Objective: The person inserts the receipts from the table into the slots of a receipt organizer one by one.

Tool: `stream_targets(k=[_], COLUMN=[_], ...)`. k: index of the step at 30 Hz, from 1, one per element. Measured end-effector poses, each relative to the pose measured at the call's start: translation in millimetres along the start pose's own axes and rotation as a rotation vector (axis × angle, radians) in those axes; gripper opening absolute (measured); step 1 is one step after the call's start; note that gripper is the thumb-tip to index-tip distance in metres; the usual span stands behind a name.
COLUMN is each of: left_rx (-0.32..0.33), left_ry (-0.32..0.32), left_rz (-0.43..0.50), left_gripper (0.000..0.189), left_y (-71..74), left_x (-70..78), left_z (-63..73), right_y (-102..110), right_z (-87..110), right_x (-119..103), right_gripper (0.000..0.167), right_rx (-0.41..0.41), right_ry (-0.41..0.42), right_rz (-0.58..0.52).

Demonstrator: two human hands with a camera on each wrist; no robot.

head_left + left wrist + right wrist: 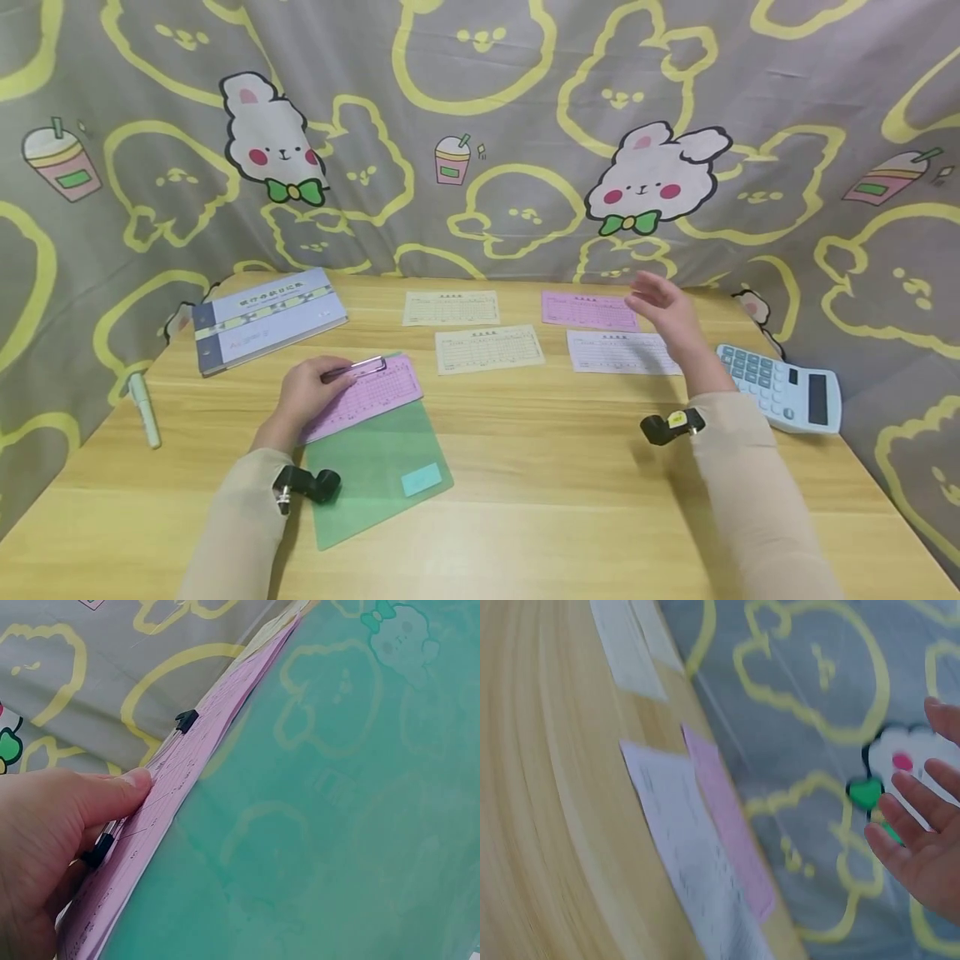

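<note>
My left hand grips the top edge of a green clipboard, with the thumb on top near the metal clip. A pink printed slip lies under that clip; in the left wrist view, the layered edges of pink paper show beside my thumb. Some of my left fingers are hidden behind the board. My right hand is raised with nothing in it, fingers extended and spread in the right wrist view. Nearest to it are another pink slip and a white slip, both flat on the table.
Two cream slips lie at the table's middle back. A blue-grey account book sits at the back left, a pale green marker at the left edge. On the right is a light blue calculator. A patterned curtain borders the table.
</note>
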State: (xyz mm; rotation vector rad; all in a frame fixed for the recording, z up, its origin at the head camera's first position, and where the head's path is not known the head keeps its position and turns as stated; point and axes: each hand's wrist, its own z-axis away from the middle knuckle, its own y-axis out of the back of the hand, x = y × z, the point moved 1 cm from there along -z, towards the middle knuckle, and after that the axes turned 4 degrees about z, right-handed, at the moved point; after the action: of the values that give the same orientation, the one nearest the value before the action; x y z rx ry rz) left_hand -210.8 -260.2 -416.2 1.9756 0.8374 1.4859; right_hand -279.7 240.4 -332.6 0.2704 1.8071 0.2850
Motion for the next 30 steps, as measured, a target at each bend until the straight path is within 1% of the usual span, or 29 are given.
stream_targets(k=[4, 10, 14, 18, 25, 28, 30], left_rx=[0.005, 0.025, 0.027, 0.026, 0.019, 0.02, 0.023], left_ry=[-0.01, -0.027, -0.022, -0.009, 0.007, 0.008, 0.006], left_rz=[-0.005, -0.01, -0.012, -0.006, 0.001, 0.003, 0.007], left_gripper=[0.025, 0.024, 0.024, 0.024, 0.024, 0.024, 0.024], left_y=[-0.4, -0.4, -0.7, -1.0, -0.6, -0.8, -1.3], left_x=[0.2, 0.3, -0.8, -1.0, -1.1, -1.2, -1.1], left_z=[0.2, 1.0, 0.8, 0.4, 0.8, 0.9, 0.9], right_y=[13, 24, 27, 27, 22, 20, 19], right_z=[-2.7, -0.8, 0.5, 0.1, 0.9, 2.7, 4.2], right_x=[17, 47, 68, 78, 85, 87, 88], right_gripper=[0.06, 0.071, 0.071, 0.067, 0.062, 0.06, 0.057], right_rx=[0.039, 0.017, 0.008, 0.001, -0.04, -0.061, -0.072], right_ry=[-0.088, -0.224, -0.312, -0.344, -0.415, -0.405, -0.382], right_rz=[0.049, 0.164, 0.236, 0.279, 0.399, 0.452, 0.493])
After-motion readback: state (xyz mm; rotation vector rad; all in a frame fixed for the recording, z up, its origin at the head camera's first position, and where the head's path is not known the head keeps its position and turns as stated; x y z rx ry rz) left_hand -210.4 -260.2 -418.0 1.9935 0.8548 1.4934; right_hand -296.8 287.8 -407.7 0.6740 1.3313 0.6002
